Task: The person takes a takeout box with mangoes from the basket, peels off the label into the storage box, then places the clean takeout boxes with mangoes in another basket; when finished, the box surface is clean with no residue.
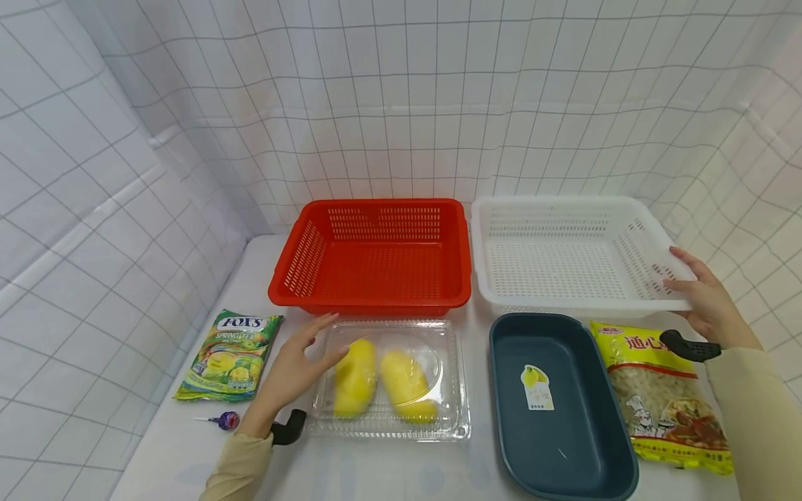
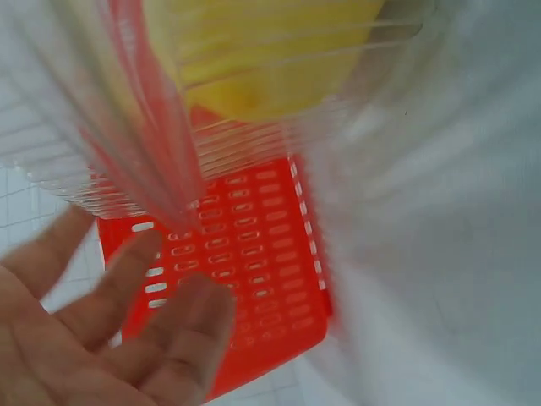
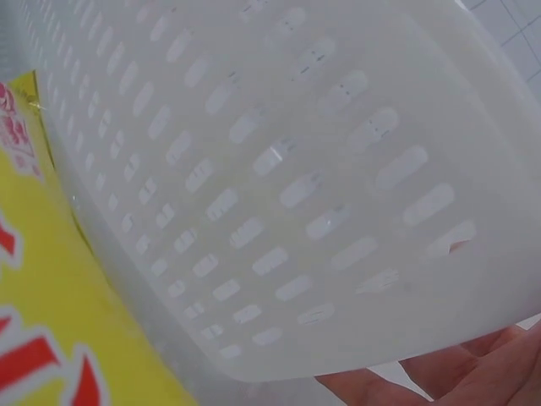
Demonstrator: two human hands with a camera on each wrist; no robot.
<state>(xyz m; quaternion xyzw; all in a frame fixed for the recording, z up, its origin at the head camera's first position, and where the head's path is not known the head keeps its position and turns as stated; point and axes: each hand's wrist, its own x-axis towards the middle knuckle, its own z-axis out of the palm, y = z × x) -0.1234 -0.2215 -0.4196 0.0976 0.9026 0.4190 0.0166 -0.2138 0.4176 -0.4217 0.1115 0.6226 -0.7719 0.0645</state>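
Note:
My left hand (image 1: 301, 365) is beside the left edge of a clear plastic clamshell box (image 1: 447, 369), fingers spread and bent slightly. Inside that box lie two yellow, mango-like pieces. In the left wrist view the fingers (image 2: 182, 338) show in front of a red slotted basket (image 2: 262, 254), with the clear box above them. At the far right, my right hand (image 1: 711, 306) grips the front right corner of a white slotted basket (image 1: 564, 304). The right wrist view shows its fingers at the basket's rim, a fingertip visible through a slot.
The red basket (image 1: 376, 303) stands left of the white one. A dark blue tray (image 1: 564, 445) with a lemon sticker and a yellow bag of pasta (image 1: 664, 396) lie in front. On the left are a FOX'S candy bag (image 1: 232, 355) and a lollipop (image 1: 227, 420). Gridded white cloth surrounds the table.

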